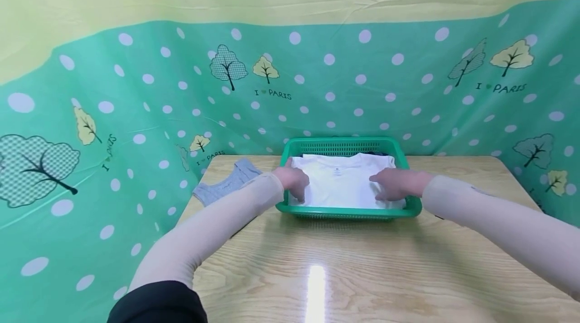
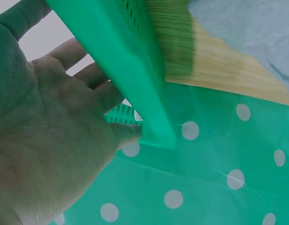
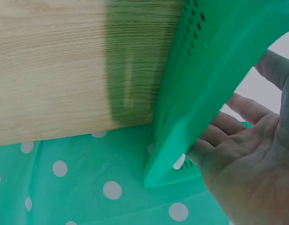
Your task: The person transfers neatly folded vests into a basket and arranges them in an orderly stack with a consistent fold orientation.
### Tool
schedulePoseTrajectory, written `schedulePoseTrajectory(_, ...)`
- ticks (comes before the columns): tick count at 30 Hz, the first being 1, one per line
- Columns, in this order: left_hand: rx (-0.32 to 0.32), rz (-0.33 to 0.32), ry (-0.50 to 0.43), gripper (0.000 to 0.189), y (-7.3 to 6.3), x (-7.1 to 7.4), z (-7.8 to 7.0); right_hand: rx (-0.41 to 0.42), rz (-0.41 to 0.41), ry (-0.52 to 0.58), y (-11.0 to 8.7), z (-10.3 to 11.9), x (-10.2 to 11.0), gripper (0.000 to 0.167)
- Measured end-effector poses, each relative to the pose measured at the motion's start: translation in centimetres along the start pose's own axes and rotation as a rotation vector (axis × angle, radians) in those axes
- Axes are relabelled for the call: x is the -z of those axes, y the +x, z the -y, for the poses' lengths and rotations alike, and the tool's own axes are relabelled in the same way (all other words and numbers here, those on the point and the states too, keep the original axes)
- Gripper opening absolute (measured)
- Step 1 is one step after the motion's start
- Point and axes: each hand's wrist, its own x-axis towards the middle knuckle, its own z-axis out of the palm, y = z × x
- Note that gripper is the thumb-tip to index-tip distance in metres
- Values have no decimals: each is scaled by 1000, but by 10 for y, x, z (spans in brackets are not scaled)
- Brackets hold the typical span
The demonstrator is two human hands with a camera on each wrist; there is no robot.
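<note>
A white T-shirt [image 1: 339, 184] lies spread inside a green plastic basket [image 1: 349, 211], its neckline toward the back. My left hand [image 1: 294, 181] reaches over the basket's left rim, fingertips at the shirt's left side. Over the opposite rim comes my right hand [image 1: 395, 183], its fingers at the shirt's right side. In the left wrist view the palm [image 2: 55, 122] faces the camera, with fingers extended past the green rim. The right wrist view likewise shows a palm [image 3: 252, 164] with loosely extended fingers going behind the basket wall. Some dark cloth shows beneath the shirt's back edge.
A grey sleeveless garment [image 1: 226, 182] lies on the wooden table [image 1: 362, 272] to the basket's left, partly behind my left forearm. A green dotted curtain [image 1: 344, 76] hangs directly behind the table and along its sides.
</note>
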Motion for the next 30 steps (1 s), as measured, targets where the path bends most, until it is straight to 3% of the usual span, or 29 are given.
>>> schedulePoseTrajectory(4,-27,-89,33,39,-5,-3,-4,55,-81,-17,-12,6,2,53)
schedulePoseTrajectory(11,-59,-268,-39,34,-20,-11,-18,86,-242,43,-23,15,-4,42)
schedulePoseTrajectory(19,-186,-542,-17,17,-38,-22,-30,247,-564,57,-42,26,-20,24)
schedulePoseTrajectory(25,-288,-714,-116,16,-59,-22,-53,254,-682,96,-50,39,-26,19)
schedulePoseTrajectory(30,-311,-775,-222,18,-76,-31,-62,277,-738,155,-55,49,-34,16)
